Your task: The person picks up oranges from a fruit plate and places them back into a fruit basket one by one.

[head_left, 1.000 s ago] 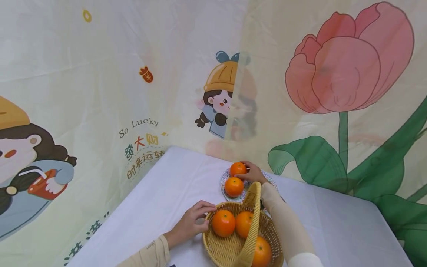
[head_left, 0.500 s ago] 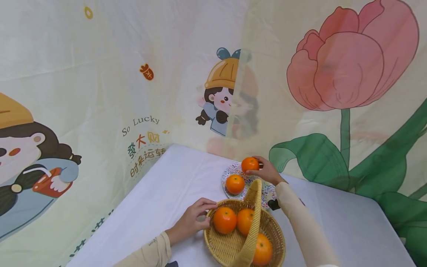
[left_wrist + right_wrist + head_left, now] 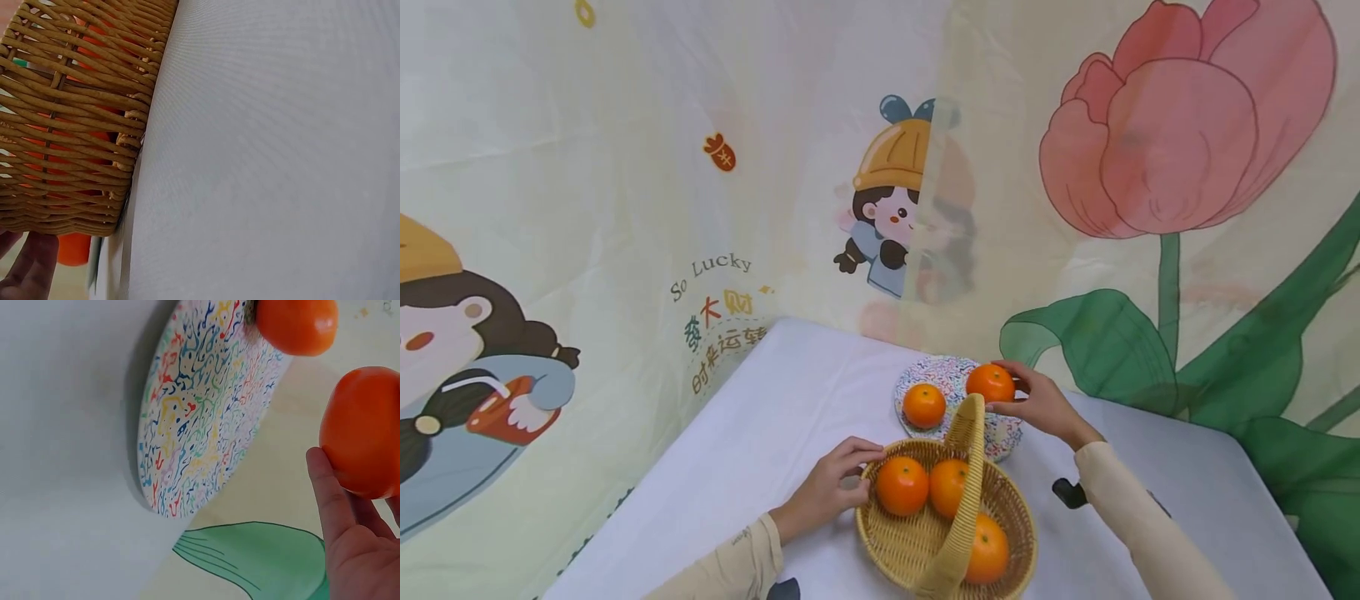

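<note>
1. Above the right part of the patterned plate [image 3: 951, 375], the right hand [image 3: 1041, 406] holds the raised orange [image 3: 990, 383] between its thumb and fingers, its grip set about as wide as the fruit. The right wrist view shows this orange lifted apart from the plate.
2. On the plate's left part lies the plate orange [image 3: 924, 405], with neither hand touching it.
3. At the left rim of the wicker basket [image 3: 1020, 550], the left hand [image 3: 829, 486] rests with its fingers loosely spread and its fingertips against the wickerwork. It holds no fruit; how firmly it presses cannot be told.
4. Inside the basket sit three oranges: the left orange [image 3: 902, 486], the middle orange [image 3: 949, 487] just beside it, and the near orange [image 3: 987, 550], partly behind the upright handle [image 3: 973, 467]. The basket stands on the white cloth [image 3: 805, 392], nearer the person than the plate.
5. The step in hand seems to be a transfer: one orange lifted from the plate to join those in the basket, while the left hand appears to steady the rim. On that reading, the plate orange is left to do.
6. The next move likely calls for bringing the raised orange towards the person, round the handle's right side, then lowering it onto the woven floor before the fingers part. Striking the handle could tip the basket, so the left hand should keep its contact.
</note>
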`<action>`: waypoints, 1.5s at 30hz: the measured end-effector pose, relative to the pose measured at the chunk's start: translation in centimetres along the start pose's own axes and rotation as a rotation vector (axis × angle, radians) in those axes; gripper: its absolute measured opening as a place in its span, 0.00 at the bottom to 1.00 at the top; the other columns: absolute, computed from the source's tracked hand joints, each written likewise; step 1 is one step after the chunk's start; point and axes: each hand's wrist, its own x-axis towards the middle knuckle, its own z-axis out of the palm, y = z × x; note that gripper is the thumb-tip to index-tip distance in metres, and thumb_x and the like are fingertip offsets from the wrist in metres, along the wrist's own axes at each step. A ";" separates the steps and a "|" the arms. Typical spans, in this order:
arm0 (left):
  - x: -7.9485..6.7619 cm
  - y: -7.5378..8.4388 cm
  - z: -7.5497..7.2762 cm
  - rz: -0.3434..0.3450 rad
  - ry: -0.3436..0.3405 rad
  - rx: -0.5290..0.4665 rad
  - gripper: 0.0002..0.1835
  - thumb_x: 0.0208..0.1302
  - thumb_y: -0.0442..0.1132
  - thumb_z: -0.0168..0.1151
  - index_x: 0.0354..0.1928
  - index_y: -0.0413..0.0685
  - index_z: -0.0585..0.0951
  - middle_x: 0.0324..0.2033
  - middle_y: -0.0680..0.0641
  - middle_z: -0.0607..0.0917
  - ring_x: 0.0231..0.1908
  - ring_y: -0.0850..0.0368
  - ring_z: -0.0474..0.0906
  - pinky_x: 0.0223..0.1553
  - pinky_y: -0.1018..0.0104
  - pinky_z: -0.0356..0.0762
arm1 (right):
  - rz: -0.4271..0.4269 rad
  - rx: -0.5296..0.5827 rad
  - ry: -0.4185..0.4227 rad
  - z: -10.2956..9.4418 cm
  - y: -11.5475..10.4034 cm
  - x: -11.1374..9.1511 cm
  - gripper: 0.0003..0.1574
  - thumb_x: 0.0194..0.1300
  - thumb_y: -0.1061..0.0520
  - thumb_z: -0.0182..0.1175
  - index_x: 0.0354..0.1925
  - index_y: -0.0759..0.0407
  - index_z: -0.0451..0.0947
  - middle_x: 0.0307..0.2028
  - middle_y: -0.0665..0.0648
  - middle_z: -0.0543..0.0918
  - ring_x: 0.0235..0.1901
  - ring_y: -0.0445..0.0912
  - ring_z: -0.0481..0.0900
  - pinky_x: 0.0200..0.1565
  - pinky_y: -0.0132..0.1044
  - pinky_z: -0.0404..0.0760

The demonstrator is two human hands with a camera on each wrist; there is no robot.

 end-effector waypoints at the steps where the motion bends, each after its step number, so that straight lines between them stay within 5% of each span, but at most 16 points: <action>1: 0.1 0.3 0.0 0.004 0.007 -0.002 0.25 0.54 0.19 0.60 0.57 0.34 0.77 0.54 0.39 0.75 0.52 0.44 0.77 0.43 0.63 0.82 | -0.008 0.010 -0.006 -0.2 -0.2 -0.7 0.50 0.53 0.44 0.73 0.69 0.53 0.64 0.60 0.58 0.73 0.54 0.55 0.76 0.49 0.41 0.82; 8: 0.5 2.2 -0.7 0.010 0.005 -0.012 0.25 0.52 0.16 0.60 0.56 0.30 0.77 0.53 0.34 0.75 0.52 0.39 0.76 0.43 0.59 0.82 | -0.055 0.035 -0.003 -1.0 -1.7 -5.0 0.49 0.53 0.49 0.74 0.68 0.55 0.64 0.61 0.58 0.72 0.54 0.57 0.75 0.47 0.35 0.82; 23: 0.8 2.5 -0.9 -0.020 -0.003 -0.011 0.25 0.52 0.17 0.61 0.56 0.31 0.77 0.54 0.35 0.75 0.53 0.38 0.75 0.44 0.55 0.82 | -0.021 0.035 -0.041 0.0 -4.3 -12.2 0.46 0.52 0.49 0.75 0.67 0.50 0.67 0.61 0.53 0.74 0.53 0.47 0.78 0.47 0.35 0.82; 45: 0.5 2.1 -0.4 -0.077 -0.005 -0.022 0.24 0.53 0.18 0.61 0.55 0.32 0.78 0.54 0.38 0.75 0.55 0.42 0.74 0.47 0.54 0.81 | 0.010 -0.008 -0.025 3.6 -3.7 -13.7 0.48 0.47 0.46 0.77 0.65 0.48 0.69 0.60 0.49 0.75 0.53 0.45 0.77 0.50 0.33 0.80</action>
